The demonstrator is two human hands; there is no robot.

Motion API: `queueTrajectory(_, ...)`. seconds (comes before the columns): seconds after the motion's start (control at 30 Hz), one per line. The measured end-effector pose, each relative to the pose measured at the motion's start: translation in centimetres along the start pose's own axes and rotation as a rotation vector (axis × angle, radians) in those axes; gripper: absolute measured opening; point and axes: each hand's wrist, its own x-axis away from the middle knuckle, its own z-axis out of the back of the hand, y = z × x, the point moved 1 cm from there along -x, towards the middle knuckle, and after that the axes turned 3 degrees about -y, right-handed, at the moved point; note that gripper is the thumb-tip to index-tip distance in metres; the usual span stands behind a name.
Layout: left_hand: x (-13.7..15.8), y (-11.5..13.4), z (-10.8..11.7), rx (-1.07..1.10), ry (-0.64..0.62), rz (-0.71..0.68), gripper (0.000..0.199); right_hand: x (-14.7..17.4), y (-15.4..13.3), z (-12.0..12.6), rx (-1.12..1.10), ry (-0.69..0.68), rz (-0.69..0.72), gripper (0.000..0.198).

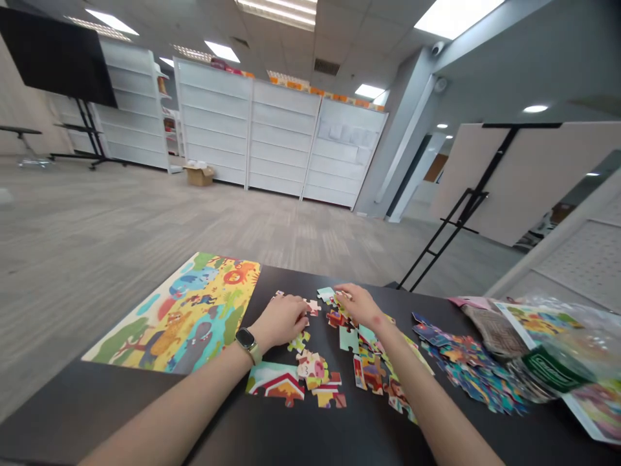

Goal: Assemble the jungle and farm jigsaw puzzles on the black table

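My left hand [285,320], with a watch [246,339] on its wrist, is closed over the black table. Its fingers are curled together, and whatever they may hold is hidden. Around it lie a pink puzzle piece [313,307] and a yellow-green piece [298,342]. Farther right, my right hand [358,304] reaches over the loose puzzle pieces [371,372], fingers stretched out and touching the pile's far end beside a pale blue piece [325,294]. Closer to me, joined pieces show a red-roofed house [279,382], with a pink pig piece [312,366] adjoining.
A finished animal picture [194,310] lies flat at the left of the black table [310,430]. To the right are a heap of blue and purple pieces [470,362], a clear bottle with a green label [557,370] and printed sheets [594,411]. White shelves [281,136] stand beyond.
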Motion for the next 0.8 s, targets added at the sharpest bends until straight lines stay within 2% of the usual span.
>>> queueTrajectory(0.13,0.1,-0.3,0.0,0.015,-0.002,-0.008,0.013,-3.9,-0.8,-1.1,0.041,-0.119,0.005,0.052)
queueTrajectory(0.23,0.0,-0.4,-0.1,0.005,-0.001,-0.012,0.013,-5.4,-0.4,-0.9,0.030,-0.179,0.000,0.049)
queueTrajectory(0.43,0.0,-0.3,0.0,0.004,-0.011,-0.003,0.012,-5.3,0.4,-0.5,-0.119,-0.168,0.008,0.019)
queueTrajectory(0.67,0.0,-0.3,0.0,-0.006,-0.003,-0.006,0.012,-4.7,-0.6,-1.4,-0.252,-0.131,0.023,0.040)
queueTrajectory(0.8,0.1,-0.4,-0.1,0.004,0.007,-0.020,0.011,-5.1,-0.6,-1.0,-0.202,-0.088,0.040,0.040)
